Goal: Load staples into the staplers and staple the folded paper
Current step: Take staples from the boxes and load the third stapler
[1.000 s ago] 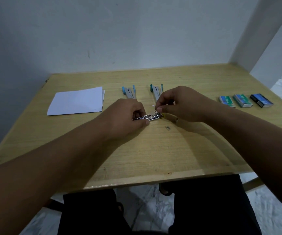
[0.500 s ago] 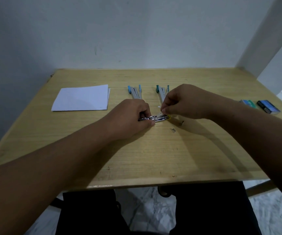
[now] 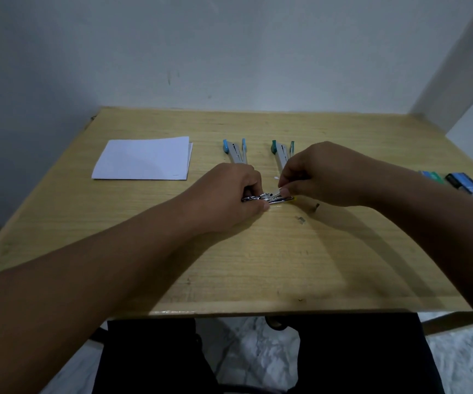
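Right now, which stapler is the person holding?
The silver stapler with a yellow tip, gripped by the left hand while the right hand pinches at it. The blue-tipped stapler and green-tipped stapler lie untouched behind.

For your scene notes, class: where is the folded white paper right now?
In the head view, the folded white paper lies flat on the wooden table's far left, left of the blue-tipped stapler, untouched.
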